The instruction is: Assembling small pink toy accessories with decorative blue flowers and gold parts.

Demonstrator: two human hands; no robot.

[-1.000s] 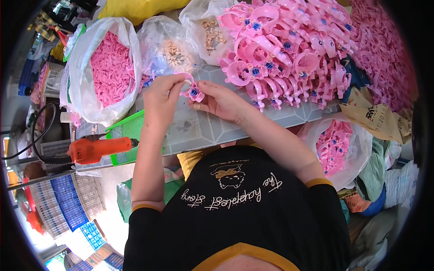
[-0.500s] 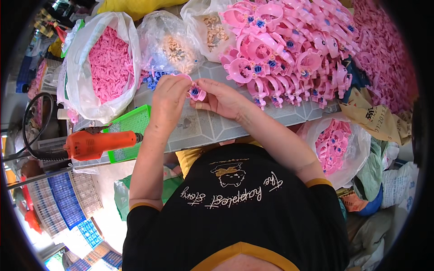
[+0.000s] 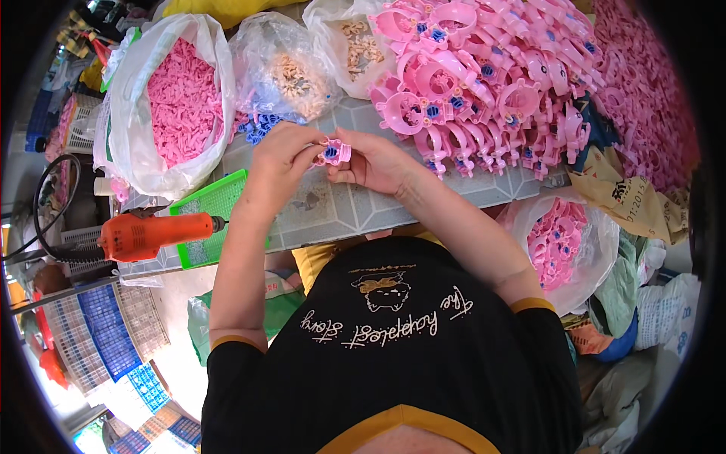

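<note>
Above the near part of the grey table, both hands hold a small pink plastic part (image 3: 339, 155) with a blue piece set in its middle. My left hand (image 3: 281, 160) is closed, its thumb and fingers pinching the part's left end. My right hand (image 3: 376, 163) grips the other end between thumb and curled fingers. Much of the part is hidden by the fingers. Just beyond my left hand lie several small blue plastic pieces (image 3: 261, 127). To the right is a big heap of pink ring-shaped assemblies (image 3: 454, 83), many with blue pieces.
An orange power screwdriver (image 3: 159, 236) points right over a green tray (image 3: 215, 204) of small metal bits. White bags of pink pieces (image 3: 189, 102) and beige pieces (image 3: 295, 79) stand at the back. At the table's right edge hangs a bag of pink parts (image 3: 556, 242).
The pink part has turned in my fingers and shifted slightly right, showing more of its blue piece. Both hands keep hold of it.
</note>
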